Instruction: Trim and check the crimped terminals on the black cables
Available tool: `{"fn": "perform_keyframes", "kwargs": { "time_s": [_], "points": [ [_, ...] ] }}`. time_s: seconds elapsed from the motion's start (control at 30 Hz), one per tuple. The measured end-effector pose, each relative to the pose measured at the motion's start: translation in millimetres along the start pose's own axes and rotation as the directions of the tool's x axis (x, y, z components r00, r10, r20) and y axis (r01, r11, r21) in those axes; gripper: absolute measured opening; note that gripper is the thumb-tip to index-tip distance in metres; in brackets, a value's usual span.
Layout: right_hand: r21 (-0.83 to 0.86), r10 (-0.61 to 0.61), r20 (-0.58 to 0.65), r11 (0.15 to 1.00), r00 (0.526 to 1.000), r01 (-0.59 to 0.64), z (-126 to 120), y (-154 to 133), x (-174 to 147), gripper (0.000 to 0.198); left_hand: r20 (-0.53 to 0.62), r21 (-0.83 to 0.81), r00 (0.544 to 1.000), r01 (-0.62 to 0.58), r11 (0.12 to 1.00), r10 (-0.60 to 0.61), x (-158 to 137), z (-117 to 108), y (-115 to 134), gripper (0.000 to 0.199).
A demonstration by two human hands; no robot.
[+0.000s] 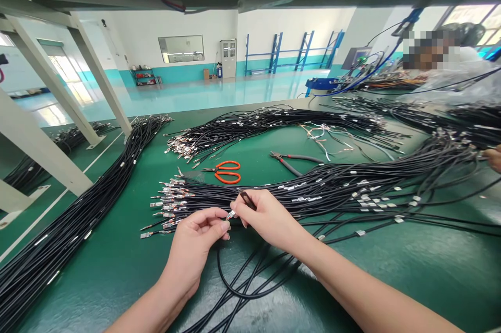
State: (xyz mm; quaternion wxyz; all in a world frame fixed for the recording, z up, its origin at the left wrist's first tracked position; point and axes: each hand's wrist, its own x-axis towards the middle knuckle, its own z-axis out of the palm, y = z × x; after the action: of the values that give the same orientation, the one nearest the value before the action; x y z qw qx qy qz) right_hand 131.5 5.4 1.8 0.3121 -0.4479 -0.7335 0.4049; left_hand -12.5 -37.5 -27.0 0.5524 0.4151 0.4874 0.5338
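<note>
Green tabletop (129, 265) across lower frame. Black cable bundle (309, 187) from centre to right edge, white-tagged, connector ends (172, 202) leftward; another bundle (105, 197) slanting down left side. Left hand (195, 236) and right hand (266, 218) close together at centre, both closed in pinch. Grey-handled pliers (305, 157) above, orange-handled scissors (219, 169) further left. Dark slim tool (248, 201), type unclear, gripped in right hand. Small metal-tipped cable connector (230, 214) at frame centre, clamped between left thumb and forefinger.

Bare left hand (191, 239), right hand (270, 215), forearms (348, 281)
</note>
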Motion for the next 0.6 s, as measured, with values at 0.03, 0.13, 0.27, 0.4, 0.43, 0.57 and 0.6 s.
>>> {"fn": "perform_keyframes", "kwargs": {
  "time_s": [0.03,0.13,0.27,0.4,0.43,0.57,0.6],
  "points": [
    [0.005,0.008,0.003,1.000,1.000,-0.008,0.2,0.0,0.0,0.027,0.000,0.003,1.000,-0.001,1.000,0.001,-0.1,-0.2,-0.1,0.016],
    [0.021,0.020,0.016,1.000,1.000,-0.020,0.5,-0.4,-0.4,0.027,0.009,0.022,1.000,-0.007,1.000,0.006,-0.3,-0.6,-0.6,0.016],
    [0.027,0.016,0.016,0.999,1.000,-0.017,0.4,-1.8,-1.1,0.028,0.040,0.073,0.999,-0.038,0.997,0.035,0.5,-0.7,-0.8,0.017],
    [0.010,0.011,0.017,1.000,1.000,-0.012,0.2,-2.1,-1.2,0.027,0.057,0.104,0.997,-0.059,0.993,0.053,1.0,0.1,0.8,0.015],
    [0.001,0.009,0.019,1.000,1.000,-0.009,0.3,-1.8,-1.1,0.027,0.060,0.108,0.997,-0.064,0.992,0.058,0.8,0.4,1.3,0.013],
    [-0.043,-0.003,0.005,0.999,1.000,0.003,0.9,-0.5,-0.6,0.026,0.076,0.100,0.995,-0.078,0.992,0.071,0.3,1.4,2.3,0.008],
    [-0.053,-0.008,0.000,0.999,1.000,0.008,1.1,-0.3,-0.7,0.025,0.073,0.090,0.995,-0.072,0.993,0.066,0.4,1.4,2.2,0.010]
  ]
}}
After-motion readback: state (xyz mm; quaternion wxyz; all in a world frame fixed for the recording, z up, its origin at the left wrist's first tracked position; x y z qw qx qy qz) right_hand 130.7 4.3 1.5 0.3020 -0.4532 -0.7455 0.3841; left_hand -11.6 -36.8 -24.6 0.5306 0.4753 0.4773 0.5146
